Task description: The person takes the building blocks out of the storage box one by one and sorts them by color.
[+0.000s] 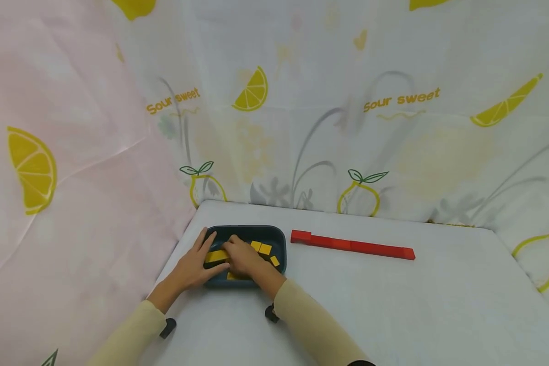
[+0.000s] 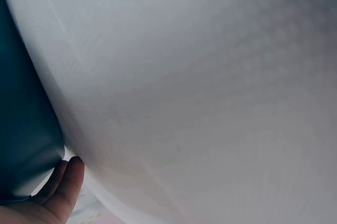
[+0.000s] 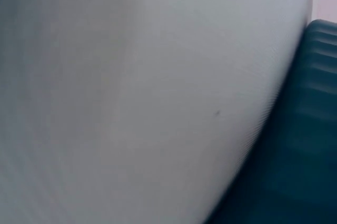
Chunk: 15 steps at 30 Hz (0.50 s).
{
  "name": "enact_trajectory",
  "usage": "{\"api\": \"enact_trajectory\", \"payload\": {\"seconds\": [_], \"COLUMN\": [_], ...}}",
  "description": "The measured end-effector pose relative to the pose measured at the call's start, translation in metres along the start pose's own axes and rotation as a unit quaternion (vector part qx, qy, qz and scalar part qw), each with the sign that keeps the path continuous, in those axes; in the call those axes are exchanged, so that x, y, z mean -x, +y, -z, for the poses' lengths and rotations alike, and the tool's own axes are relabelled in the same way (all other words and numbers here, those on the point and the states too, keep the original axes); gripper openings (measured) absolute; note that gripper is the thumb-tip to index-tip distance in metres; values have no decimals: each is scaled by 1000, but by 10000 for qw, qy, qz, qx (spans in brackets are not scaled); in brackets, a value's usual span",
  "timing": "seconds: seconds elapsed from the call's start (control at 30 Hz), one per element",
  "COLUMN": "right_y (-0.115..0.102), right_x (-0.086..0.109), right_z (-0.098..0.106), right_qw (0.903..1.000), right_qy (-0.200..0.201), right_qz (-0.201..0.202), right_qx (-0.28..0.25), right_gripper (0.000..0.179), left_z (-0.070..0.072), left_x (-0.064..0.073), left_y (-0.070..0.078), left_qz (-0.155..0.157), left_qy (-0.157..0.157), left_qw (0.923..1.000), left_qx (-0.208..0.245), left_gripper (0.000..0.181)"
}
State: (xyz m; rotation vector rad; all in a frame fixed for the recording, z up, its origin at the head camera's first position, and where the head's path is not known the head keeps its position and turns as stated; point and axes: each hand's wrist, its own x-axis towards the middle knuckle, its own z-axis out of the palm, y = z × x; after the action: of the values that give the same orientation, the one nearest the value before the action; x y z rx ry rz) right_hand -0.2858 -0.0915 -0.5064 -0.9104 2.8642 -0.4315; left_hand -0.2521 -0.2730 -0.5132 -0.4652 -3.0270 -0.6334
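Observation:
A dark blue-green basin [image 1: 279, 235] with yellow blocks [image 1: 265, 249] inside stands at the table's left. My left hand [image 1: 193, 265] lies at its left end, fingers extended along the rim and thumb stretched over the inside. In the left wrist view, fingers [image 2: 67, 190] touch the outside of the basin's corner. My right hand [image 1: 244, 258] reaches down into the basin, fingers bent among the blocks. Its fingertips are hidden, so I cannot tell whether it grips one. A longer yellow block [image 1: 217, 255] lies between the two hands.
Right of the basin, red blocks [image 1: 349, 245] form a long row on the white table [image 1: 370, 305], with a taller piece at the left end. Lemon-print cloth [image 1: 302, 127] hangs behind the table. Dark wrist-worn devices [image 1: 271, 313] sit beneath the forearms.

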Motion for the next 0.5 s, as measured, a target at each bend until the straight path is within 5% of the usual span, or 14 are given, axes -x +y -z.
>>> {"api": "enact_trajectory", "payload": {"seconds": [0.27,0.5], "right_y": [-2,6], "right_x": [1,3], "right_z": [0,3], "right_qw": [9972,9875], "right_qy": [361,1149], "right_qz": [84,266], "right_qx": [-649,-1042], "right_gripper": [37,41], "left_z": [1,3], "left_x": [5,-1], "left_y": [-2,0], "left_qz": [35,59], "left_qy": [-4,-23], "left_qw": [9998,9998], "left_qx": [174,183], "left_gripper": [101,105]}}
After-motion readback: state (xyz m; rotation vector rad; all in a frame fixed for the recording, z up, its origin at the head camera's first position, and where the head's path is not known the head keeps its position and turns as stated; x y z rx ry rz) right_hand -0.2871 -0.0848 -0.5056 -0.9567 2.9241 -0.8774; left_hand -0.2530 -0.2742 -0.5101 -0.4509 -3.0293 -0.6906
